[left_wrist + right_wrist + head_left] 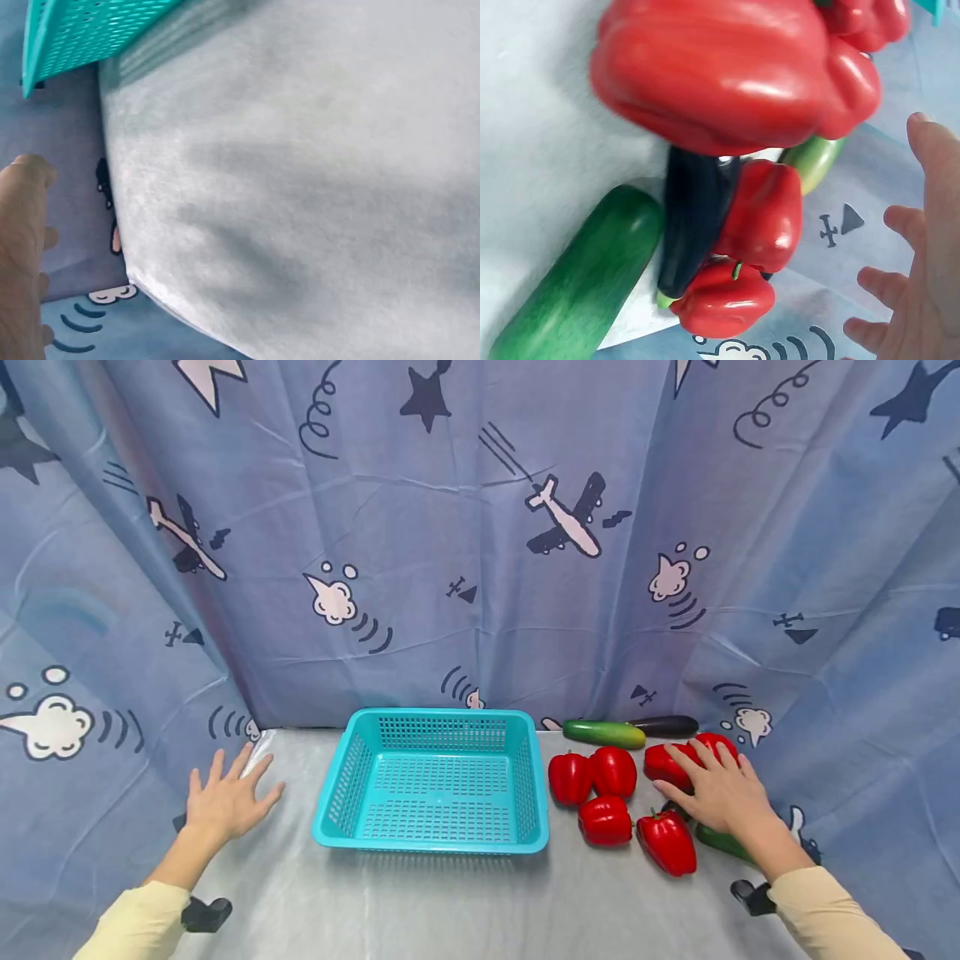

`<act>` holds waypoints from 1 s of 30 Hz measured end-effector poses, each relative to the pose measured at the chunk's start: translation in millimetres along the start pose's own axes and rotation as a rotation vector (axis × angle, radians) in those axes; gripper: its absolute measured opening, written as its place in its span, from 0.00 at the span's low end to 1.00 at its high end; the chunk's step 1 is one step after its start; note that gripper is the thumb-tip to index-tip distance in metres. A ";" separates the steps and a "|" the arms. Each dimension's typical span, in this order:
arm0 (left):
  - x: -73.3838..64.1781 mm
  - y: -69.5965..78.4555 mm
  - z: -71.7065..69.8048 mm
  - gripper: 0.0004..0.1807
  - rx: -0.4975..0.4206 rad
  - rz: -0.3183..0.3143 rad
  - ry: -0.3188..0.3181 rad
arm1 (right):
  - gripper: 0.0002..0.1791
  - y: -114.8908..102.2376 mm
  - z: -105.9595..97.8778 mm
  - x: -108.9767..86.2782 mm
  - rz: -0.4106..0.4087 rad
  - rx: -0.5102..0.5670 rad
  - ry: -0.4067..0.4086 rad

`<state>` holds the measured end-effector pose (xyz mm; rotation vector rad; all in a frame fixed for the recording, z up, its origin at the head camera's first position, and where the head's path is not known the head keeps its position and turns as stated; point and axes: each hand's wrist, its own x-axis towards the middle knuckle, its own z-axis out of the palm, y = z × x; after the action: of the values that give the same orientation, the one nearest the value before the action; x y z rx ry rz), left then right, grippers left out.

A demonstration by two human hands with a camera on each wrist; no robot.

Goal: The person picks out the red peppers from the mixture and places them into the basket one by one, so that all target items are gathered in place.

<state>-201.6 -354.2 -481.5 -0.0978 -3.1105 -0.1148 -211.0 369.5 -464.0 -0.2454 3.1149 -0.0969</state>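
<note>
My left hand [225,802] hovers with fingers spread over the table's left side, left of the turquoise plastic basket [438,846], and holds nothing. In the left wrist view that hand [21,255] shows only in part, at the left edge. My right hand [722,789], also spread and holding nothing, is above the right-hand group of vegetables. Under and beside it are a red bell pepper [666,764], another red bell pepper [667,843] and a green cucumber [722,842]. The right wrist view shows a dark eggplant [694,217] among the peppers, partly covered by one.
Three red peppers [606,821] cluster just right of the basket. Behind them lie a green zucchini [600,732] and a dark eggplant [666,726]. A blue patterned curtain [420,568] hangs around the back and sides of the pale table [420,910].
</note>
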 end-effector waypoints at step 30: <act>-3.8 32.6 38.1 0.31 -1.139 -0.008 0.067 | 0.20 -16.5 16.2 0.8 -0.095 0.740 0.187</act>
<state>-196.7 -319.1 -517.1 -0.0895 -2.5348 -1.7632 -208.9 352.2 -479.1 -0.3689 2.9655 -1.2902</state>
